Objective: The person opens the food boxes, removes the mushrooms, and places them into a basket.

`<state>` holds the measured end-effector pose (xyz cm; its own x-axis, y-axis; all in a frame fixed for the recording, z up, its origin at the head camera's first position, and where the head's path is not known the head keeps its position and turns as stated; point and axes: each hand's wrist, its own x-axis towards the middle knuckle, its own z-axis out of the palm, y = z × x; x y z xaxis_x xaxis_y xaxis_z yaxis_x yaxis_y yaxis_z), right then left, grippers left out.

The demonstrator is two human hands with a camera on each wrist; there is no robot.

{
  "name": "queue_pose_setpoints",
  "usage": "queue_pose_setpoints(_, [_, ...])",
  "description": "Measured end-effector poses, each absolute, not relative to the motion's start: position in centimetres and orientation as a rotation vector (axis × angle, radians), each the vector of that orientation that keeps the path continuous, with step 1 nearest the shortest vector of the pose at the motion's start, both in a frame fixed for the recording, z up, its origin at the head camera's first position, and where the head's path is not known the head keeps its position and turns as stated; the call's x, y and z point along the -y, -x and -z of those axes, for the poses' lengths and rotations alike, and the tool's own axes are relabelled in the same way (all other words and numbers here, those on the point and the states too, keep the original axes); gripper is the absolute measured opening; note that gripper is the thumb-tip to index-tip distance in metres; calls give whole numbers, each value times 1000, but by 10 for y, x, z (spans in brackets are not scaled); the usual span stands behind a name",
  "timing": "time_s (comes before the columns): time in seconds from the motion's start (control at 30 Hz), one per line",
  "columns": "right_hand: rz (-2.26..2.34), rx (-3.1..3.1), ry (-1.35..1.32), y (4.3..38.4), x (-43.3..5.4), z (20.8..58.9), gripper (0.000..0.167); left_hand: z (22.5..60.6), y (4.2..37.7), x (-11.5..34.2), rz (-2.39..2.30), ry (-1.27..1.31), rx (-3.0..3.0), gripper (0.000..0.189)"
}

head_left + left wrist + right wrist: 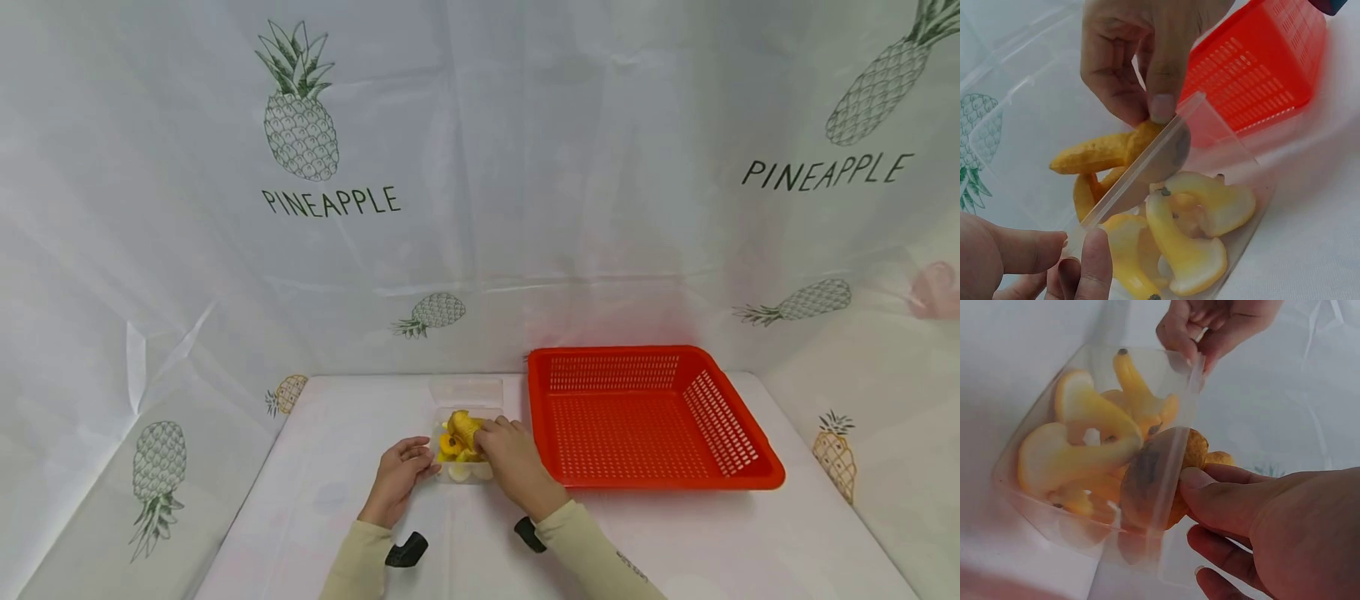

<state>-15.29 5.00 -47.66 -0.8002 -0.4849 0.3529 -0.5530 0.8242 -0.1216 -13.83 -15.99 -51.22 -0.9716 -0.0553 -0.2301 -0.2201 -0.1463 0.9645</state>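
Note:
A small clear plastic box [455, 475] stands on the table, its see-through lid [467, 390] tipped back behind it. Inside lie several smooth yellow mushroom-shaped pieces [1188, 256] with pale flared ends and dark tips. My left hand [397, 479] pinches the box's rim at a corner. From the right, my right hand [513, 457] holds a knobby, yellow-brown, ginger-like piece [1091, 154] between thumb and fingers. That piece sits at the box's opening, its rounded dark part showing through the clear wall and another part sticking out past the rim.
A large red perforated plastic basket [656, 483] stands to the right of the box, close to my right hand. The white table [352, 408] meets a white pineapple-print sheet [525, 208] behind. Black wrist mounts [407, 551] show at both wrists.

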Motion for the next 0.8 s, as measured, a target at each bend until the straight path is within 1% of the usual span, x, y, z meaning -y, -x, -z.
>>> queue_pose_setpoints(0.23, [-343, 2607, -854, 143, -55, 467, 16, 515, 139, 161, -2282, 324, -1970, 41])
queue_pose_setpoints(0.33, [-370, 2527, -863, 137, -63, 461, 19, 515, 139, 161, -2280, 330, -1974, 41])
queue_pose_setpoints(0.57, [-409, 2431, -823, 125, -92, 447, 23, 517, 140, 161, -2284, 339, -1963, 42])
queue_pose_setpoints(0.8, [-423, 2400, -745, 123, -131, 434, 29, 516, 142, 160, -2283, 343, -1968, 41])
